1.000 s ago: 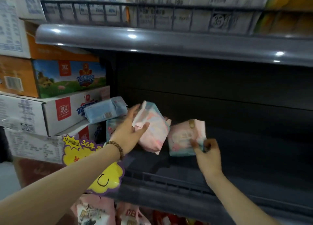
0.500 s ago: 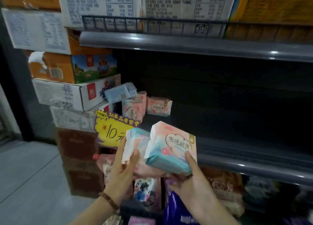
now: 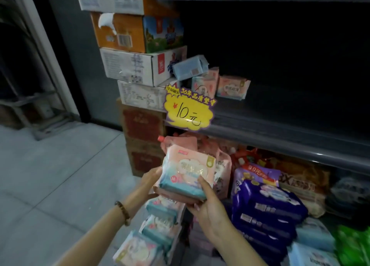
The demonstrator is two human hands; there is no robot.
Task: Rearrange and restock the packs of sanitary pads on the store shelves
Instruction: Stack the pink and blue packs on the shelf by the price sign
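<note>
Both my hands hold a stack of pink and teal pad packs [image 3: 187,170] low in front of the shelving. My right hand [image 3: 206,202] grips the stack from below and on the right, thumb on the front. My left hand [image 3: 151,178] holds its left side. On the dark shelf [image 3: 260,113] stand two more pink packs [image 3: 233,87] and a blue pack [image 3: 190,66] lying on top at the left. Several matching pink packs [image 3: 160,225] lie in a row below my hands.
Stacked cardboard boxes [image 3: 140,65] stand left of the shelf. A yellow price sign [image 3: 189,112] hangs at the shelf's left front edge. Purple and blue packs [image 3: 266,201] and other goods fill the lower level on the right. Grey floor [image 3: 50,185] lies to the left.
Both hands have taken a pack each off the shelf, brought them together into one stack and lowered it. The view has dropped and pulled back from the shelf.
</note>
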